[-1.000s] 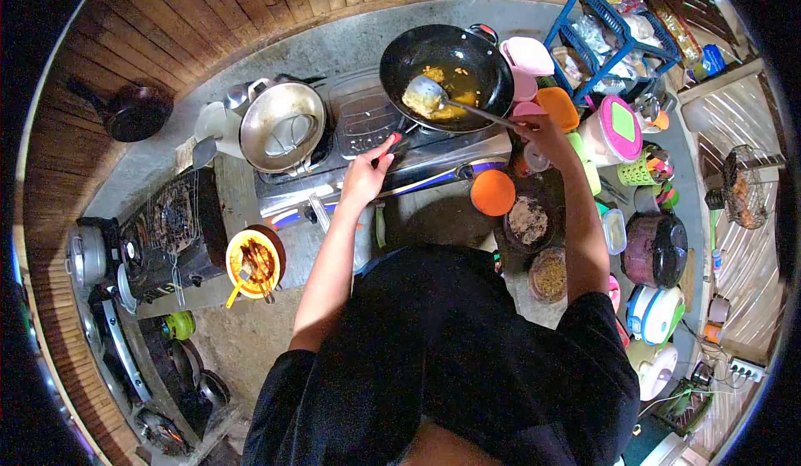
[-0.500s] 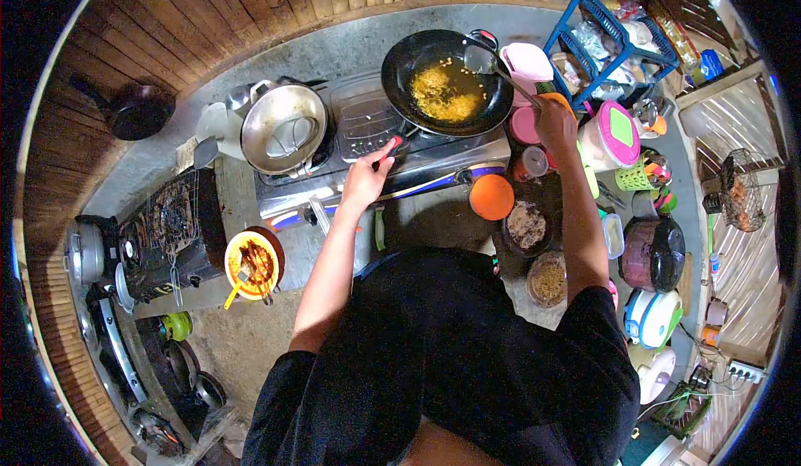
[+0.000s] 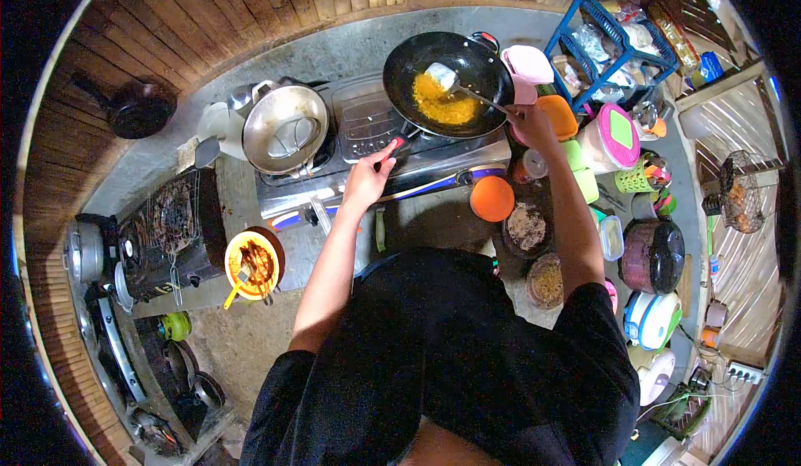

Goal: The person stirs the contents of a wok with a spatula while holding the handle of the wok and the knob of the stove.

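Note:
A black wok (image 3: 407,64) sits on the right burner of the gas stove (image 3: 284,196). Yellow-orange food (image 3: 442,107) lies in its middle. My left hand (image 3: 369,177) is closed on the wok's red-tipped handle (image 3: 395,143). In my right hand (image 3: 531,125) is the long handle of a spatula (image 3: 442,75), which slants across the wok's right rim. The spatula's flat metal blade rests at the upper part of the food.
A metal pan (image 3: 284,99) stands on the left burner. Beside the stove's right front are an orange bowl (image 3: 492,198) and a bowl of ground brownish food (image 3: 527,226). A yellow bowl (image 3: 231,259) with dark red food sits left. A blue rack (image 3: 569,29) stands back right.
My right hand has moved slightly left and down, bringing the spatula blade from the wok's right rim to the food in the middle. My left hand stays on the wok handle.

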`<state>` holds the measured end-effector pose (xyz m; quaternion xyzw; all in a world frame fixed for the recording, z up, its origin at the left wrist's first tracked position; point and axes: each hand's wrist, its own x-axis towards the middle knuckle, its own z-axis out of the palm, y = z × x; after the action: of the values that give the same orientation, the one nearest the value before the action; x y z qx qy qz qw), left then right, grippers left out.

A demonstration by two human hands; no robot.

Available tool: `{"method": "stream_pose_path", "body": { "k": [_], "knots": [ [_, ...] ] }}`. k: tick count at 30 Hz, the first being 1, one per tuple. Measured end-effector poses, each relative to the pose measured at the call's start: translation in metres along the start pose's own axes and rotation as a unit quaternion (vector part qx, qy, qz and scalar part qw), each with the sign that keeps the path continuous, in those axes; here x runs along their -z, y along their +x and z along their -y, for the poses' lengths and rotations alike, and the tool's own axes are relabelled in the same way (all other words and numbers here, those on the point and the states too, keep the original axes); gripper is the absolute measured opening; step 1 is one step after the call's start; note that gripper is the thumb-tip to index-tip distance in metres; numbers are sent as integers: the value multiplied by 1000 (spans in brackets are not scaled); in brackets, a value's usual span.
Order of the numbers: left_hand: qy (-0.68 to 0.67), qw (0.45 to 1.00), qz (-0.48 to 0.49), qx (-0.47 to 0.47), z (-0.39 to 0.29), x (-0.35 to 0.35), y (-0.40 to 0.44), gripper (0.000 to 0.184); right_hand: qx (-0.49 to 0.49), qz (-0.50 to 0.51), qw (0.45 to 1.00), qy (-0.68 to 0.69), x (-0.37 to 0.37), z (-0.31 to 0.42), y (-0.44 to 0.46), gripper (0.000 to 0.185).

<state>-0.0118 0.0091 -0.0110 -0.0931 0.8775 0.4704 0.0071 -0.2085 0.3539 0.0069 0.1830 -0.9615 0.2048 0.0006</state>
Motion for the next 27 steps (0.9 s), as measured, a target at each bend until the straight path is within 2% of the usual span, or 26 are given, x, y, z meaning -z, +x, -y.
{"method": "stream_pose_path", "body": {
  "k": [7, 9, 10, 12, 16, 18, 19, 21, 25, 27],
  "knots": [
    [-4, 1000, 2, 3, 0, -1, 0, 40, -9, 97, 993, 73, 10, 3, -12, 25],
    [-4, 1000, 0, -1, 3, -2, 1, 40, 1, 83, 974, 209, 16, 4, -21, 22],
    [-3, 1000, -5, -8, 5, -3, 2, 40, 1, 83, 975, 208, 24, 10, -25, 22],
    [-4, 1000, -8, -14, 6, -4, 2, 40, 83, 59, 983, 153, 41, 19, -29, 21],
    [-5, 1000, -13, -16, 4, -2, -1, 39, 13, 37, 989, 140, 47, 10, -31, 23],
    [-6, 1000, -17, -21, 4, -2, 0, 39, 55, -89, 995, 0, 48, 4, -28, 22],
    [-6, 1000, -16, -20, 4, -2, -1, 39, 55, -89, 995, 0, 50, 1, -27, 22],
    [-7, 1000, -17, -19, 2, -1, -1, 39, 3, -82, 992, -98, 55, -3, -26, 23],
    [4, 1000, -3, 3, -1, 0, 0, 40, 26, -129, 984, -120, 72, 6, -32, 24],
    [3, 1000, -6, -1, 3, -2, 1, 40, -21, -71, 984, -165, 80, 13, -35, 24]
  ]
}}
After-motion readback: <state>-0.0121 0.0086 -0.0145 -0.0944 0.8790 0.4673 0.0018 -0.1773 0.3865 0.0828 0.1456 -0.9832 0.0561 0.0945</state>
